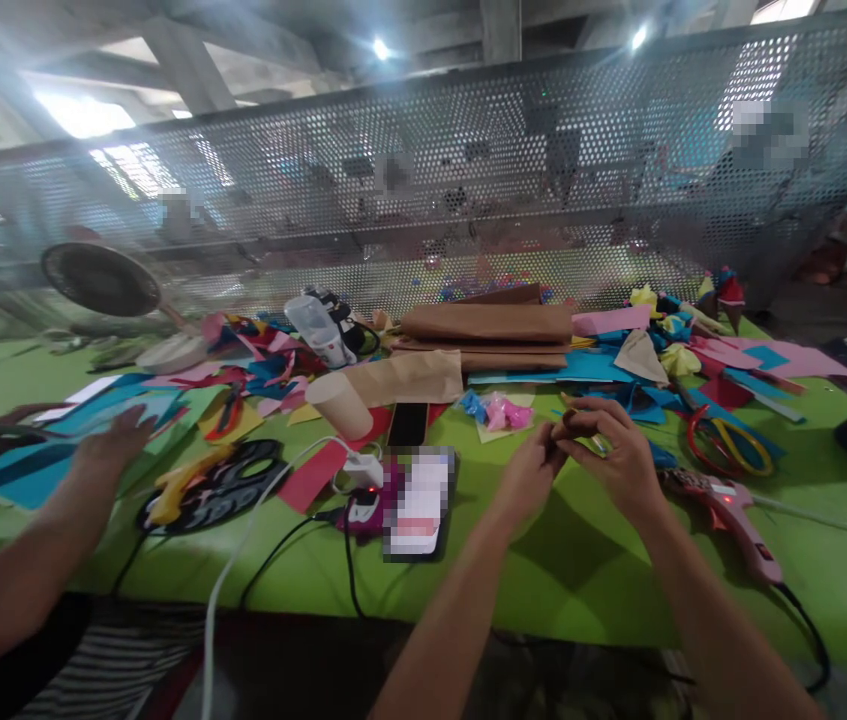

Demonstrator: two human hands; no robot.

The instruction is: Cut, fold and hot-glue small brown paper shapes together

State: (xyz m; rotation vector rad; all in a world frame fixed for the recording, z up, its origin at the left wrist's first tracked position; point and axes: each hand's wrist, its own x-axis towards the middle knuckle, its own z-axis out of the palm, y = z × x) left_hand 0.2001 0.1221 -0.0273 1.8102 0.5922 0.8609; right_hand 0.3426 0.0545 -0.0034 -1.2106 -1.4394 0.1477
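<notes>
My left hand (532, 475) and my right hand (618, 455) meet above the green table, fingertips pinched together. Between them is a small dark brown piece (570, 420), mostly hidden by the fingers; its material is unclear. Just left of the hands, pink and blue crumpled bits (498, 410) lie on a pale yellow sheet. Right of my right hand rests a pink glue gun (738, 515) with a red light showing. Behind it are scissors with red and yellow handles (730, 445).
At the left, a co-worker's hands (112, 445) are over blue and green paper. A yellow glue gun (187, 485) sits on a black board. A phone (419, 500), a purple power strip (370, 510) with cables and a cardboard tube (340, 405) stand mid-table. Brown paper rolls (487, 325) lie behind.
</notes>
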